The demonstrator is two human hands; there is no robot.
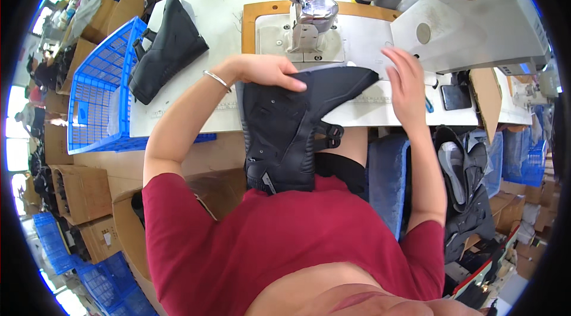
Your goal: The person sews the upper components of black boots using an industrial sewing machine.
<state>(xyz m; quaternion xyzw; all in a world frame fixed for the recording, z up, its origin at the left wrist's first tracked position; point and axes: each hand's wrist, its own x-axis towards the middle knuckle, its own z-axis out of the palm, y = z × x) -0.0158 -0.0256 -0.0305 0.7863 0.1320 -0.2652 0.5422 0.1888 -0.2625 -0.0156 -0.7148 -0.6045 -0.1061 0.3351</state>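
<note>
A black boot upper (276,123) with a buckle strap (329,136) lies across the table's front edge, its lower part hanging down against my body. My left hand (269,71) grips its top edge, thumb on the near face and the fingers out of sight behind. To the right, my right hand (407,81) is raised with stretched fingers, holding nothing, just past the boot's pointed upper corner. Beyond the boot stands a sewing machine (315,16), its needle area above the metal bed. A second black boot upper (169,48) rests on the table at left.
A blue plastic crate (98,87) stands left of the white table (220,10). On the right lie a dark phone (456,97) and a brown board (485,99). More black boot parts (467,179) hang at my right. Cardboard boxes (83,192) fill the left side.
</note>
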